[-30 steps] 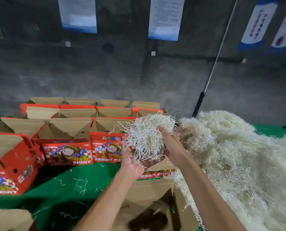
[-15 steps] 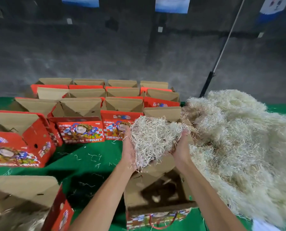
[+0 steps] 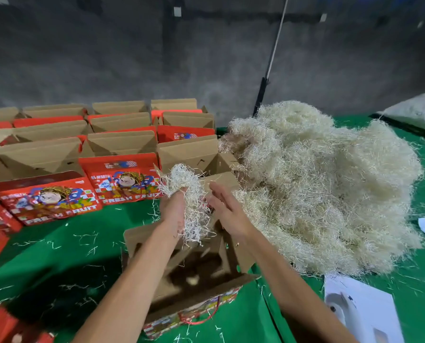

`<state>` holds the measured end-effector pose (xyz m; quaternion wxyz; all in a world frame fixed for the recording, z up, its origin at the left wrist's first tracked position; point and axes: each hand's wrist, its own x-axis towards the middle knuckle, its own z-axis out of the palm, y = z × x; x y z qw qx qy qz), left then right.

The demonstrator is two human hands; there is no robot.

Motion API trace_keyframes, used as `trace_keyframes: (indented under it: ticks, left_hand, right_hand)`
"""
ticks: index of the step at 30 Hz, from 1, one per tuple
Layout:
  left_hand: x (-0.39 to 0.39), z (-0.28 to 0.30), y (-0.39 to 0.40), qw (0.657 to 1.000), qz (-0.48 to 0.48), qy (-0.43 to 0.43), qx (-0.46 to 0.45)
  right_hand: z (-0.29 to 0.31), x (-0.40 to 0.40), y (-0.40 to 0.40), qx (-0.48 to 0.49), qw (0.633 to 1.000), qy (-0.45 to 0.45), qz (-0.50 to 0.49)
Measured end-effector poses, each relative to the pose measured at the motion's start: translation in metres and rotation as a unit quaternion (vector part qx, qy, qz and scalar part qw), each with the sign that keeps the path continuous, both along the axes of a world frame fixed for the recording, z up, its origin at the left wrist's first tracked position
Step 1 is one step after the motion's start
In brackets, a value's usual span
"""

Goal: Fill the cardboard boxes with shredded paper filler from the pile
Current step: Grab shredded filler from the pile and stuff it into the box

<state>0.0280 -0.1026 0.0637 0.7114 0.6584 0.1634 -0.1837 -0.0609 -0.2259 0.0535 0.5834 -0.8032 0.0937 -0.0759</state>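
Seeing left hand (image 3: 173,211) gripping filler clump (image 3: 190,194) above open box (image 3: 196,276); right hand (image 3: 227,209) now released, fingers straight, pulled away from clump.

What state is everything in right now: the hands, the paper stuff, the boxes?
Left hand: grips a clump of filler.
Right hand: open, fingers straight, holding nothing.
Clump of filler: held above the near box, strands hanging down.
Near box: flaps open, almost no filler inside.
Red boxes: in rows, flaps up.
Pile: heaped loose on the green table.
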Motion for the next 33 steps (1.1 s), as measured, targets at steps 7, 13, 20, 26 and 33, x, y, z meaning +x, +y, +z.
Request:
trace_keyframes:
  ticks: [7, 13, 20, 26, 33]
  left_hand:
    - [0.017, 0.003, -0.043, 0.998, -0.032, 0.010, 0.045]
    - [0.045, -0.008, -0.083, 0.997, -0.035, 0.021, 0.073]
    - [0.090, -0.020, -0.110, 0.988, -0.074, -0.002, 0.136]
    - [0.113, -0.030, -0.124, 0.992, -0.053, 0.023, 0.110]
    - [0.119, -0.036, -0.116, 0.991, -0.020, 0.053, 0.125]
  right_hand:
    - [-0.039, 0.023, -0.077, 0.031, 0.997, 0.058, -0.043]
    - [-0.084, 0.050, -0.118, -0.111, 0.983, 0.128, -0.065]
    - [-0.144, 0.117, -0.171, -0.379, 0.890, 0.253, -0.014]
    - [-0.175, 0.163, -0.189, -0.460, 0.835, 0.296, 0.062]
    - [-0.194, 0.153, -0.189, -0.421, 0.867, 0.264, 0.047]
